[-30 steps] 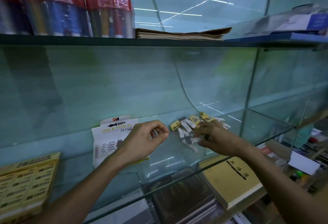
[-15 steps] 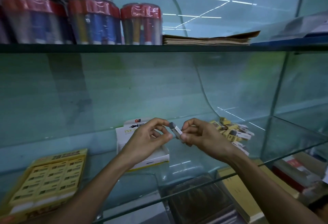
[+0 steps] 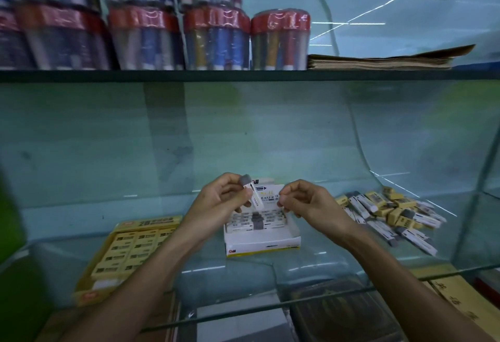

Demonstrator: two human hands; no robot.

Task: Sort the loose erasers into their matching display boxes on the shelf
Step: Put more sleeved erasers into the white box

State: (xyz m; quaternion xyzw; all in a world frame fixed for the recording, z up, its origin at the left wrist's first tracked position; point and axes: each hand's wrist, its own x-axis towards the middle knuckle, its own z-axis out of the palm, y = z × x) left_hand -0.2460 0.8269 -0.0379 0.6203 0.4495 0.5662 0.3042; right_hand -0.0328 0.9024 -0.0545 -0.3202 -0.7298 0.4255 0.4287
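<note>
Erasers of two kinds lie mixed in a loose pile (image 3: 389, 213) at the right end of the glass shelf (image 3: 270, 266): long white ones with a grey tip, and short yellow ones. One grey-tipped eraser (image 3: 250, 191) is in the left hand (image 3: 216, 203), whose fingers and thumb pinch it near the top, so it stands tilted above the white display box (image 3: 262, 238). The right hand (image 3: 311, 203) is just beside it, fingers curled with the tips pinched together close to the box flap; whether they hold something small I cannot tell.

The white box stands between the two forearms and already has a row of the same grey-and-white erasers at its back, with free floor in front. The yellow display box (image 3: 127, 249) lies to the left, filled with yellow erasers.

I judge the step in hand is placing this one eraser into its matching white box. The next move calls for lowering the left hand, turning the eraser to lie parallel with the row, and setting it in the open space without pushing the neighbours out of line. Many erasers are still unsorted in the pile.
</note>
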